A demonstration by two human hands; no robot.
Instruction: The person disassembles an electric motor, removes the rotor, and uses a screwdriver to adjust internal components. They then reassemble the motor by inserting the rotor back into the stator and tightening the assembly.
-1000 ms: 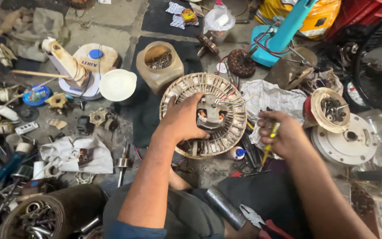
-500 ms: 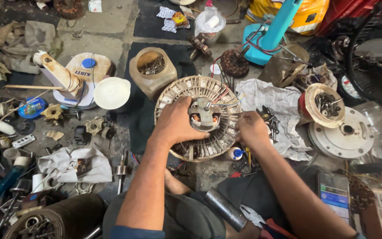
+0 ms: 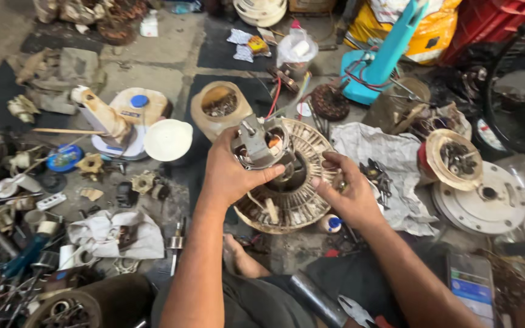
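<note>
A: Your left hand [image 3: 229, 176] is clamped round the grey motor [image 3: 261, 143], lifted just above the round slotted housing [image 3: 293, 200]. Right hand [image 3: 350, 194]?

B: Fingers curled on the housing's right rim, holding it. Risk: the motor's red wires [image 3: 273, 100] could snag and tug it loose. Clutter all round; open room only straight up.

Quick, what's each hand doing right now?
Left hand: closed around a small grey metal motor block.
Right hand: fingers curled on the round ribbed fan guard.
</note>
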